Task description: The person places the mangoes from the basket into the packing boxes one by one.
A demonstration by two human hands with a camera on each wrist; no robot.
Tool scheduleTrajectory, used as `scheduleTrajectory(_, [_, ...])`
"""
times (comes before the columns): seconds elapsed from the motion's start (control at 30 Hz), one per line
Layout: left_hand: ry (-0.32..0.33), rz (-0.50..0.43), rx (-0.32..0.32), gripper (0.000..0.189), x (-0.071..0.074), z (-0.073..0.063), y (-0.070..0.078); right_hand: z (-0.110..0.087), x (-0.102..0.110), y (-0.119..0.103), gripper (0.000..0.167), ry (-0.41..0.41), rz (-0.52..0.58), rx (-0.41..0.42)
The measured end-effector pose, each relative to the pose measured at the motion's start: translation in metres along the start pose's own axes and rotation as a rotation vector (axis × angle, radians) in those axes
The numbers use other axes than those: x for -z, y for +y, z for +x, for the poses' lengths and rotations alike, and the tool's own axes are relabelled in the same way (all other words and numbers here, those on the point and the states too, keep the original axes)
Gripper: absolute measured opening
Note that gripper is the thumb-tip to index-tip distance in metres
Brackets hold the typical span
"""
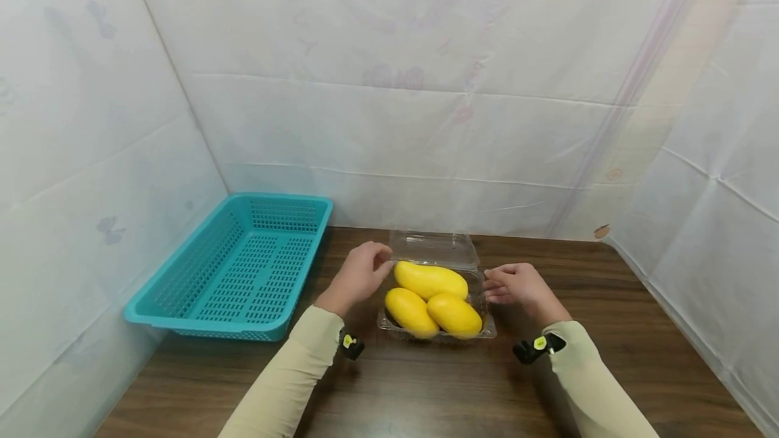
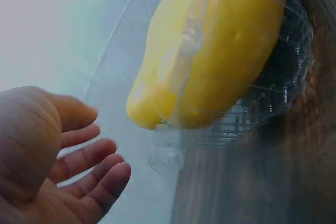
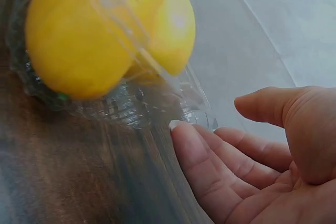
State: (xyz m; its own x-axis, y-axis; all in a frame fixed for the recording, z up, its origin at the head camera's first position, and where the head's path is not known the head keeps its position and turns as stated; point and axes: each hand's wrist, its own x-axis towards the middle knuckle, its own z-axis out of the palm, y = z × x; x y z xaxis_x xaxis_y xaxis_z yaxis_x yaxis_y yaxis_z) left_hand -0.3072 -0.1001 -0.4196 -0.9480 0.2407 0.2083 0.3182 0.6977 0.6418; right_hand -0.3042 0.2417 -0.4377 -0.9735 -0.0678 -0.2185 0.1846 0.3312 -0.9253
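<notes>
Three yellow mangoes (image 1: pixel 431 281) lie in a clear plastic clamshell box (image 1: pixel 488 332) on the table, one behind and two in front. The box's transparent lid (image 1: pixel 433 249) is folded back toward the wall. At the left rear corner of the box is my left hand (image 1: pixel 360 276), its fingers loosely bent; the left wrist view shows a gap between thumb and fingers with nothing in it. My right hand (image 1: pixel 517 287) is beside the right edge. In the right wrist view its fingertips (image 3: pixel 184 135) come right at the box's corner, the thumb held apart from them.
A teal perforated plastic basket (image 1: pixel 321 242) stands left of the box, near the left wall sheet. White patterned sheets (image 1: pixel 414 120) rise behind and at both sides of the brown wooden table (image 1: pixel 438 391). Both wrists wear black straps with cameras.
</notes>
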Motion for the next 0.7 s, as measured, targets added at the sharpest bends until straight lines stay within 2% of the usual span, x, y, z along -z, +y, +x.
scheduleTrajectory(0.1, [0.031, -0.081, 0.121, 0.026, -0.002, 0.003, -0.009, 0.005, 0.002, 0.001, 0.043, -0.006, 0.033, -0.006])
scheduleTrajectory(0.2, [0.027, -0.182, 0.219, 0.029, -0.005, 0.007, -0.018, 0.008, 0.003, 0.001, 0.046, -0.012, 0.063, -0.013])
scheduleTrajectory(0.37, [-0.049, -0.434, 0.358, 0.034, -0.010, 0.012, -0.030, 0.013, 0.000, 0.000, 0.046, -0.033, 0.132, -0.050])
scheduleTrajectory(0.5, [-0.129, -0.602, 0.410, 0.035, -0.014, 0.016, -0.036, 0.018, -0.002, 0.000, 0.046, -0.031, 0.164, -0.086])
scheduleTrajectory(0.7, [-0.194, -0.716, 0.405, 0.036, -0.019, 0.019, -0.040, 0.024, -0.005, 0.002, 0.043, -0.027, 0.190, -0.087])
